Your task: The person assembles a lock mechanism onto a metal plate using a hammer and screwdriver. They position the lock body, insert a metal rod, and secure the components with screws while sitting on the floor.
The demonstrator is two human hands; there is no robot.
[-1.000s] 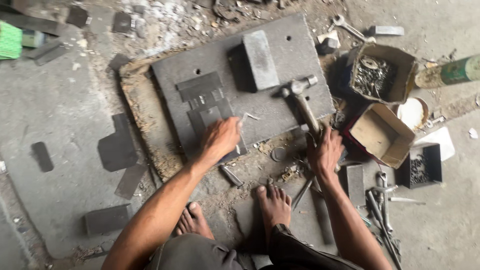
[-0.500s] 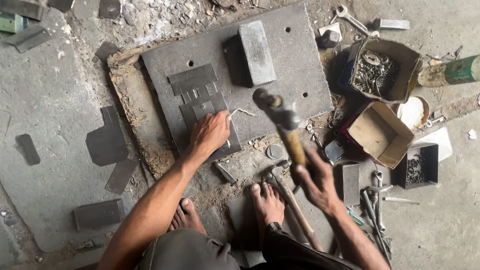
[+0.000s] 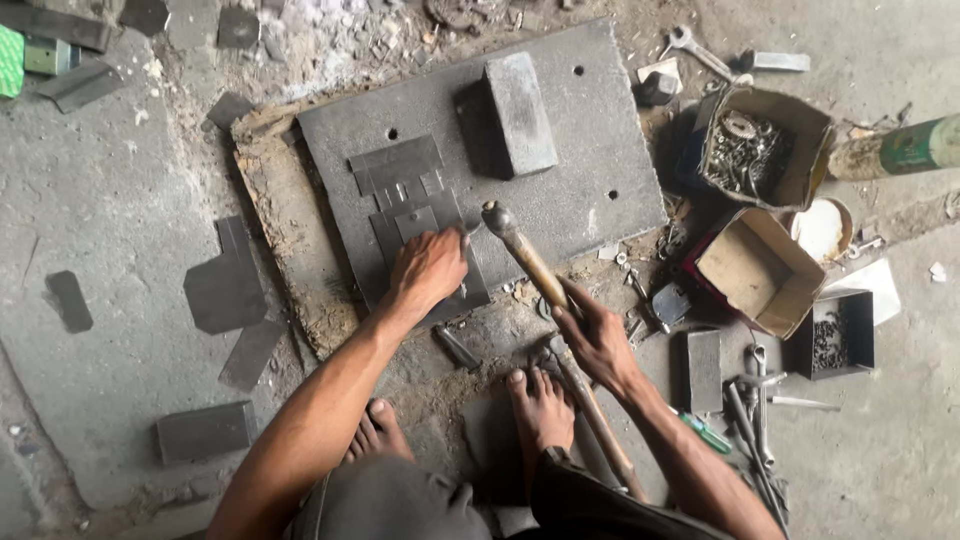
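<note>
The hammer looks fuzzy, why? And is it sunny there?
In the head view, the hammer in the right hand is motion-blurred, while the left hand and steel plate are sharp. The light is soft and even, with faint shadows and no glare.

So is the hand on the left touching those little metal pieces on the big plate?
Touching. The head view shows the left hand pressed flat on the small metal pieces, its fingers overlapping them with no gap, on the steel plate.
</note>
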